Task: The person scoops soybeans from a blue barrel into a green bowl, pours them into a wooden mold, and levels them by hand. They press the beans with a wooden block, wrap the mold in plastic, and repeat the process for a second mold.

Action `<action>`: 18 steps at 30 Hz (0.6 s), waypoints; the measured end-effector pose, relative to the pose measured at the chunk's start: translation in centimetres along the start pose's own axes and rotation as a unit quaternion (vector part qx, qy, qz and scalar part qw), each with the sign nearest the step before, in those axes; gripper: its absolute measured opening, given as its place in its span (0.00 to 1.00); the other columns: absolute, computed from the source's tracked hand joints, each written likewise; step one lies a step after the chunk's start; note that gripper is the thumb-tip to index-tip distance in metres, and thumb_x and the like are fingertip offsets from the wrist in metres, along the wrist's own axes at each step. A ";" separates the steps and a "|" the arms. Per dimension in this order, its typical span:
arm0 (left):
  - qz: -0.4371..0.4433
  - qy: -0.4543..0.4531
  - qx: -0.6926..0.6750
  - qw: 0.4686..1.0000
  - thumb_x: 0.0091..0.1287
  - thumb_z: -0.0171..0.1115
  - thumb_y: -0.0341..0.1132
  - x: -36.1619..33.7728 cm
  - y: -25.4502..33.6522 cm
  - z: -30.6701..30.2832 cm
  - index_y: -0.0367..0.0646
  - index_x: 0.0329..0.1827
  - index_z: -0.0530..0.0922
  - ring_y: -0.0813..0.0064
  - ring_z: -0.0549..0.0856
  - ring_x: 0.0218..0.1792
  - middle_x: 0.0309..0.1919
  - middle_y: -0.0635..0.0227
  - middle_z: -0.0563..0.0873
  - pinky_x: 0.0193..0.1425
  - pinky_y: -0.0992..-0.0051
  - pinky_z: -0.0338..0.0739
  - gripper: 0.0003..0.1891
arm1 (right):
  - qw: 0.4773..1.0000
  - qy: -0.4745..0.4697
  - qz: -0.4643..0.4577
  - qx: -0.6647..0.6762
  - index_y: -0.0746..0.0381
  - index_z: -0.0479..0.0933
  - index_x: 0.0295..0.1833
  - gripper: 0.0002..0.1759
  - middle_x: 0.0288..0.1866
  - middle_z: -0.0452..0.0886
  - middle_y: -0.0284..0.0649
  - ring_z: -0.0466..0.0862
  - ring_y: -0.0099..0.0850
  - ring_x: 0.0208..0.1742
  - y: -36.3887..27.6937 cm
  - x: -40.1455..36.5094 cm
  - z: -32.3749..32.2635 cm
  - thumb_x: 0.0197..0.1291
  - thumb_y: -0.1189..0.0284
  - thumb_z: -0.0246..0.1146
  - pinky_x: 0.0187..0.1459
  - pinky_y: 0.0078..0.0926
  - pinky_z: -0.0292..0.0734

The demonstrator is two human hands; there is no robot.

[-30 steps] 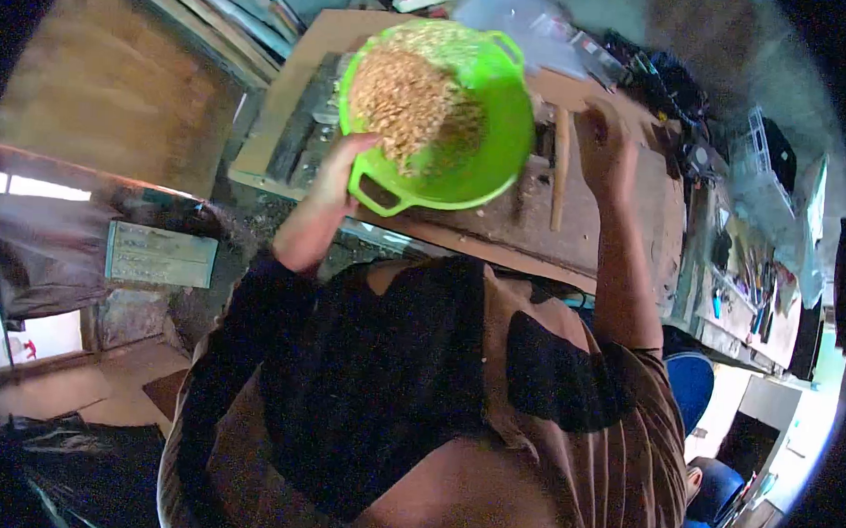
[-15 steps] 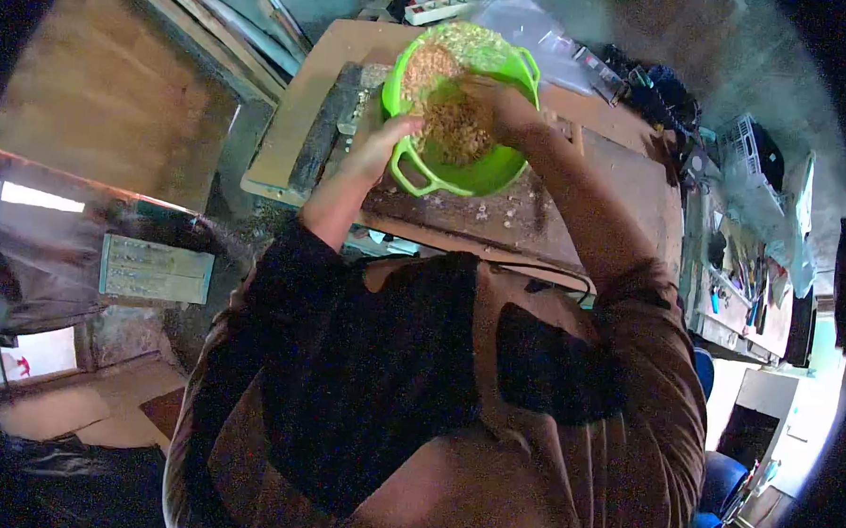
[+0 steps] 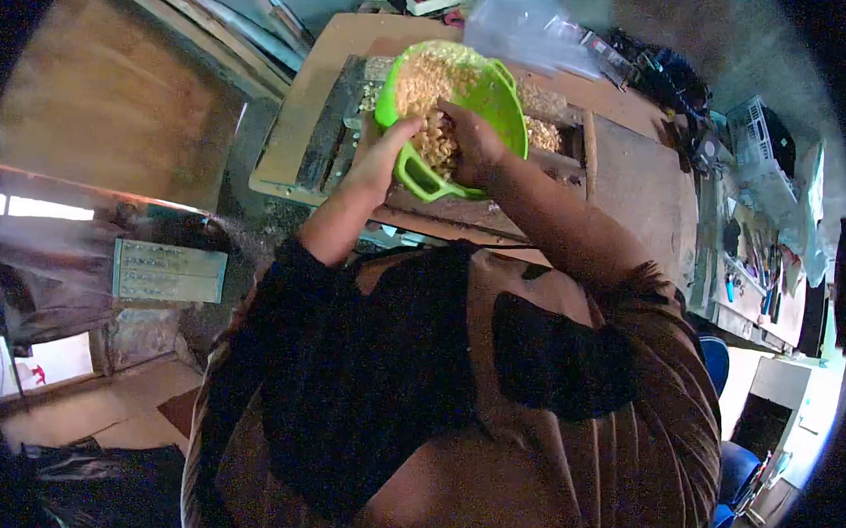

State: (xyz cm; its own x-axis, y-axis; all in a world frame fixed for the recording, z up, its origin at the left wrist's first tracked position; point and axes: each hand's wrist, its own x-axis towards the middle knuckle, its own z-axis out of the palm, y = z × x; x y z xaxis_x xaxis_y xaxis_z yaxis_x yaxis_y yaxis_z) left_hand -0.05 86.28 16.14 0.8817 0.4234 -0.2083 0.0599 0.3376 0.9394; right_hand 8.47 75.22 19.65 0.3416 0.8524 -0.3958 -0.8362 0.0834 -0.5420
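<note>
A bright green two-handled bowl (image 3: 510,105) is held tilted over the worktable. Pale, crumbly pieces (image 3: 429,80) lie in it, with larger tan chunks (image 3: 437,149) near its close side. My left hand (image 3: 382,154) is closed on the bowl's left rim, thumb over the edge beside the near handle. Inside the bowl is my right hand (image 3: 475,145), among the chunks; its fingers are largely hidden, so its grip cannot be made out.
Under the bowl, the wooden table (image 3: 298,98) carries a dark framed tray (image 3: 327,132) with pale bits in its compartments (image 3: 544,134). Clear plastic (image 3: 528,28) lies at the back. A white crate (image 3: 763,151) and a tool-strewn bench (image 3: 748,278) stand to the right.
The bowl has tipped and shifted slightly, uncovering pale bits in the tray at right. My right hand has moved towards the bowl's near left side, closer to my left hand.
</note>
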 end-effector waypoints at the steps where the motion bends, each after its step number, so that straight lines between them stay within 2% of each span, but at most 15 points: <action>1: -0.005 0.008 -0.017 1.000 0.53 0.56 0.46 -0.3 0.2 -0.2 0.41 0.50 0.66 0.70 0.78 0.38 0.39 0.64 0.77 0.44 0.72 0.73 0.25 | 0.999 0.029 -0.026 -0.008 0.63 0.71 0.38 0.17 0.35 0.77 0.44 0.78 0.36 0.31 0.4 0.9 -1.1 0.59 0.61 0.43 0.36 0.33 0.76; 2: -0.011 0.014 -0.036 0.999 0.53 0.56 0.46 -1.1 0.0 -0.1 0.41 0.50 0.66 0.70 0.79 0.38 0.39 0.64 0.77 0.44 0.72 0.74 0.25 | 0.997 0.061 -0.051 -0.016 0.63 0.70 0.38 0.17 0.35 0.76 0.44 0.78 0.37 0.32 0.7 1.7 -2.4 0.60 0.61 0.43 0.37 0.34 0.76; 3: -0.003 0.062 -0.003 0.998 0.54 0.55 0.45 -4.6 3.4 3.0 0.40 0.50 0.66 0.70 0.78 0.39 0.39 0.64 0.77 0.43 0.71 0.74 0.24 | 0.998 0.018 -0.047 0.041 0.62 0.70 0.40 0.18 0.35 0.76 0.43 0.78 0.38 0.32 0.5 1.0 -2.1 0.59 0.60 0.43 0.37 0.37 0.75; 4: -0.007 0.036 -0.068 0.997 0.53 0.56 0.42 -4.3 2.2 2.0 0.42 0.50 0.65 0.70 0.78 0.40 0.37 0.62 0.77 0.43 0.71 0.74 0.23 | 0.997 0.028 -0.053 0.045 0.62 0.70 0.40 0.18 0.35 0.76 0.43 0.78 0.38 0.32 0.3 0.7 -2.3 0.59 0.60 0.43 0.37 0.37 0.75; 6: -0.094 -0.005 -0.142 0.985 0.53 0.56 0.36 -2.9 -0.2 -0.9 0.42 0.52 0.63 0.69 0.77 0.44 0.40 0.60 0.75 0.45 0.71 0.74 0.23 | 0.996 0.023 -0.084 0.026 0.61 0.69 0.41 0.17 0.35 0.76 0.43 0.78 0.37 0.32 -0.6 0.4 -3.1 0.58 0.60 0.44 0.35 0.38 0.75; 8: -0.035 0.006 -0.019 0.999 0.56 0.52 0.43 -6.7 2.5 2.0 0.44 0.50 0.66 0.68 0.76 0.39 0.40 0.62 0.74 0.44 0.68 0.73 0.21 | 0.995 0.028 -0.089 0.026 0.61 0.70 0.39 0.16 0.32 0.77 0.41 0.78 0.35 0.29 -1.9 0.1 -4.0 0.58 0.61 0.44 0.32 0.35 0.75; 9: 0.096 -0.067 0.001 0.993 0.55 0.53 0.45 -6.5 1.1 1.2 0.45 0.50 0.67 0.68 0.77 0.38 0.40 0.61 0.74 0.43 0.68 0.74 0.22 | 0.995 0.025 -0.089 0.024 0.60 0.71 0.38 0.15 0.29 0.77 0.39 0.77 0.33 0.26 -2.6 0.2 -4.3 0.57 0.62 0.44 0.29 0.32 0.76; 10: 0.096 -0.068 -0.001 0.993 0.55 0.53 0.45 -6.0 0.3 0.4 0.45 0.50 0.67 0.68 0.77 0.38 0.40 0.61 0.74 0.43 0.68 0.74 0.22 | 0.996 0.021 -0.087 0.020 0.59 0.72 0.36 0.14 0.26 0.77 0.36 0.77 0.31 0.23 -3.3 0.4 -4.6 0.57 0.63 0.44 0.27 0.28 0.76; 11: 0.098 -0.064 0.015 0.993 0.54 0.53 0.45 -5.7 -0.3 -0.3 0.45 0.50 0.67 0.67 0.77 0.38 0.40 0.61 0.74 0.42 0.67 0.74 0.22 | 0.993 0.083 -0.088 0.003 0.59 0.71 0.36 0.13 0.24 0.75 0.37 0.76 0.30 0.23 -4.2 0.9 -5.0 0.57 0.63 0.46 0.27 0.27 0.76; 12: 0.100 -0.058 0.030 0.993 0.53 0.54 0.45 -5.4 -0.6 -0.6 0.45 0.50 0.66 0.67 0.78 0.38 0.40 0.60 0.75 0.41 0.66 0.74 0.23 | 0.993 0.083 -0.086 0.000 0.59 0.71 0.36 0.13 0.24 0.75 0.37 0.76 0.30 0.23 -4.9 0.9 -5.5 0.57 0.63 0.46 0.27 0.27 0.76; 13: -0.113 0.014 -0.148 0.982 0.53 0.55 0.44 -5.0 0.8 0.3 0.43 0.51 0.66 0.66 0.78 0.39 0.40 0.61 0.75 0.42 0.66 0.74 0.23 | 0.991 0.033 -0.129 0.009 0.60 0.70 0.35 0.13 0.25 0.75 0.38 0.76 0.32 0.24 -5.9 0.3 -6.2 0.56 0.63 0.47 0.26 0.29 0.75; 14: -0.113 0.016 -0.151 0.982 0.53 0.55 0.44 -5.6 1.6 1.0 0.43 0.51 0.66 0.66 0.78 0.39 0.40 0.61 0.75 0.42 0.66 0.74 0.23 | 0.985 -0.018 -0.171 0.019 0.60 0.69 0.35 0.13 0.26 0.74 0.39 0.76 0.33 0.24 -6.9 -0.5 -6.9 0.54 0.62 0.48 0.26 0.31 0.73; 15: -0.072 0.026 -0.114 0.990 0.53 0.56 0.43 -6.3 2.1 1.7 0.43 0.51 0.66 0.66 0.77 0.40 0.40 0.61 0.75 0.43 0.66 0.74 0.24 | 0.985 -0.018 -0.169 0.017 0.60 0.69 0.35 0.13 0.26 0.74 0.39 0.76 0.33 0.24 -7.9 -1.4 -7.3 0.54 0.62 0.48 0.26 0.31 0.73; 16: -0.032 0.036 -0.077 0.996 0.52 0.56 0.43 -6.6 2.2 2.1 0.42 0.51 0.65 0.66 0.77 0.41 0.40 0.62 0.75 0.43 0.66 0.74 0.24 | 0.984 0.021 -0.179 -0.005 0.61 0.69 0.34 0.13 0.25 0.74 0.39 0.76 0.32 0.25 -9.0 -2.5 -7.6 0.54 0.62 0.48 0.26 0.29 0.73; 18: -0.049 0.026 -0.119 0.991 0.52 0.57 0.43 -6.0 1.8 1.9 0.42 0.51 0.65 0.67 0.77 0.41 0.40 0.62 0.76 0.44 0.67 0.73 0.25 | 0.980 0.060 -0.190 -0.029 0.61 0.69 0.34 0.13 0.25 0.74 0.38 0.76 0.32 0.26 -10.6 -3.8 -9.1 0.54 0.62 0.48 0.26 0.27 0.73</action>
State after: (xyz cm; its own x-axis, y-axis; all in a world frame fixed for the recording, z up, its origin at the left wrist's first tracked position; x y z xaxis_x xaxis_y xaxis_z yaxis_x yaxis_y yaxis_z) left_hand -4.38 82.76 19.63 0.8511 0.4199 -0.3152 0.0265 0.5651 0.8246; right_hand 19.92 66.39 20.12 0.6738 0.6987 -0.2403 -0.6146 0.3495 -0.7072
